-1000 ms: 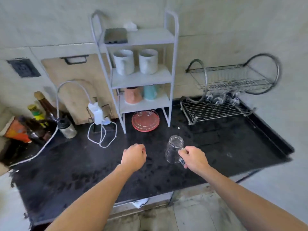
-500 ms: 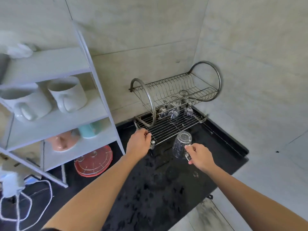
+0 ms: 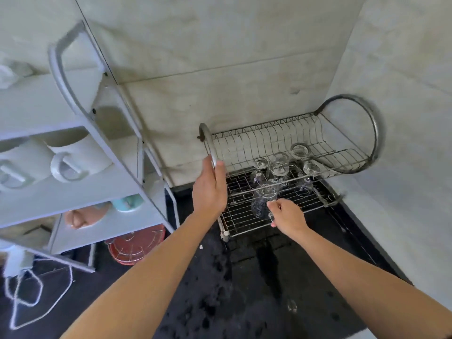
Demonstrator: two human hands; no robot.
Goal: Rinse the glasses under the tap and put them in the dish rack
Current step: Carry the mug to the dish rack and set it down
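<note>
My right hand [image 3: 286, 216] pinches the handle of a clear glass [image 3: 262, 201], held upside down over the lower tier of the metal dish rack [image 3: 244, 223]. My left hand [image 3: 210, 187] grips the rack's left hoop. Several other clear glasses [image 3: 278, 167] stand upside down further back on the lower tier, under the upper tier.
A white shelf unit [image 3: 85, 167] with white mugs [image 3: 73, 157] stands close on the left. A red plate [image 3: 135, 243] lies under it and a white cable [image 3: 36, 299] at the lower left. The black counter [image 3: 244, 289] is wet. Tiled walls close the corner behind and right.
Both hands moved forward to the rack. The left hand rose from the lower tier's edge to the hoop. The right hand carried the glass over the lower tier.
</note>
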